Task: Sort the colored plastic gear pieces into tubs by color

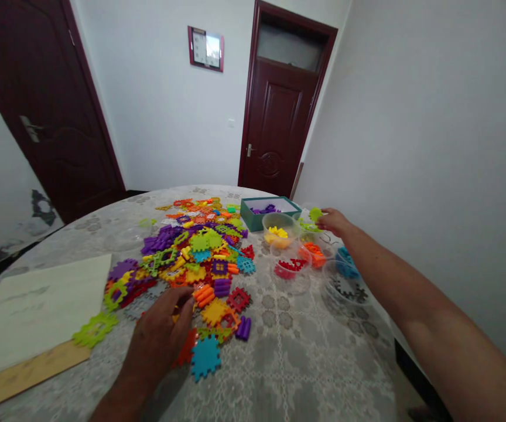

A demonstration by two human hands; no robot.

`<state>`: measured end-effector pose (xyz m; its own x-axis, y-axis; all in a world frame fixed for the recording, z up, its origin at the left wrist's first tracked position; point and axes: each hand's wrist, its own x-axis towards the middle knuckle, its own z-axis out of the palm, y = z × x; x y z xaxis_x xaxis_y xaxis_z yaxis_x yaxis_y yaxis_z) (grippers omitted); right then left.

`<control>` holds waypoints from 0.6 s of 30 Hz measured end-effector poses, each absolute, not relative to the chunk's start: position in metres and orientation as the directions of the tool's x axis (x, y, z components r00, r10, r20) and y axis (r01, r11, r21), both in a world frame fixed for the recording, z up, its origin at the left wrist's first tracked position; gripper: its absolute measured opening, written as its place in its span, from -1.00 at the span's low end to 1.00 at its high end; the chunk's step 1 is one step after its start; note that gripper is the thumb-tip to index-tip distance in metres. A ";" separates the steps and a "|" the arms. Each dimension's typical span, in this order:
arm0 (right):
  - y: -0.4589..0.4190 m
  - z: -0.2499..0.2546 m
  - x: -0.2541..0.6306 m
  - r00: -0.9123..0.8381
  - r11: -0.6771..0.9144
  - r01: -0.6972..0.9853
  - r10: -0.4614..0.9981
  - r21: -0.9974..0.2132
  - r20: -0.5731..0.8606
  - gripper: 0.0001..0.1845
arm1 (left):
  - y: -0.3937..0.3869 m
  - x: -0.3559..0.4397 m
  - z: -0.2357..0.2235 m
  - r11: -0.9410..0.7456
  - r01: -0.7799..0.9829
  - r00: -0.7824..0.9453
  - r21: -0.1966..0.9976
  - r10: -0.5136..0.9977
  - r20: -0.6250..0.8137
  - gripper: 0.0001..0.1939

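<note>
At the near edge of a heap of toothed plastic building pieces (pixel 191 246), my left hand (pixel 160 328) is closed, thumb and fingers curled together. Its fingertips meet the edge of an orange ribbed piece (pixel 203 296); whether they grip it or something hidden, I cannot make out. My right hand (pixel 334 223) reaches far to the right and pinches a lime-green toothed building piece (pixel 315 214). Just below that piece lie more lime-green pieces (pixel 308 225) in a clear tub, partly hidden. A blue square piece (pixel 205 356) lies right of my left wrist.
Clear round tubs hold yellow pieces (pixel 278 232), red pieces (pixel 290 268), orange pieces (pixel 313 255), blue pieces (pixel 345 264) and grey pieces (pixel 349 290). Behind them stands a green box (pixel 253 220) with purple pieces. Paper (pixel 46 310) and a wooden ruler (pixel 33 375) lie left.
</note>
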<state>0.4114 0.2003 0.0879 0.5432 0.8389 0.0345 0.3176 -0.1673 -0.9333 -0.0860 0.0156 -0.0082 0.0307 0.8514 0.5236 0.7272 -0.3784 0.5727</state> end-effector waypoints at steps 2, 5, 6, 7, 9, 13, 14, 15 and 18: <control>0.203 0.084 0.412 0.567 -0.159 0.313 0.822 -0.936 0.050 -0.58 | 0.016 -0.087 -0.009 -0.390 0.734 0.051 0.557 0.849 0.526 -0.71; 0.199 0.084 0.407 0.576 -0.130 0.327 0.812 -0.936 0.088 -0.68 | 0.016 -0.088 -0.009 -0.405 0.735 0.068 0.544 0.842 0.535 -0.71; 0.195 0.085 0.403 0.570 -0.113 0.336 0.815 -0.935 0.106 -0.71 | 0.015 -0.088 -0.009 -0.406 0.736 0.068 0.542 0.841 0.538 -0.72; 0.190 0.086 0.398 0.558 -0.093 0.344 0.820 -0.934 0.124 -0.74 | 0.015 -0.088 -0.008 -0.403 0.739 0.066 0.540 0.841 0.537 -0.72; 0.171 0.088 0.382 0.515 -0.046 0.355 0.843 -0.934 0.155 -0.77 | 0.014 -0.089 -0.006 -0.390 0.746 0.061 0.540 0.848 0.527 -0.72; 0.108 0.085 0.327 0.182 0.098 0.498 0.960 -0.862 0.214 -0.79 | 0.011 -0.092 0.002 -0.361 0.766 0.067 0.531 0.868 0.492 -0.73; 0.088 0.082 0.310 0.053 0.138 0.570 0.978 -0.810 0.204 -0.78 | 0.011 -0.094 0.005 -0.356 0.774 0.062 0.524 0.865 0.498 -0.74; 0.068 0.079 0.292 -0.110 0.193 0.636 0.981 -0.747 0.160 -0.75 | 0.010 -0.097 0.008 -0.351 0.779 0.047 0.519 0.858 0.511 -0.74; 0.017 0.064 0.241 -0.475 0.416 0.700 0.878 -0.581 0.057 -0.68 | 0.007 -0.111 0.018 -0.372 0.788 0.085 0.491 0.855 0.512 -0.72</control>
<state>0.2412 0.0166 0.0636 -0.4751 0.8781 0.0565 0.6996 0.4159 -0.5810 -0.1107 0.0066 0.0176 0.0847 0.8549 0.5118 0.7878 -0.3719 0.4909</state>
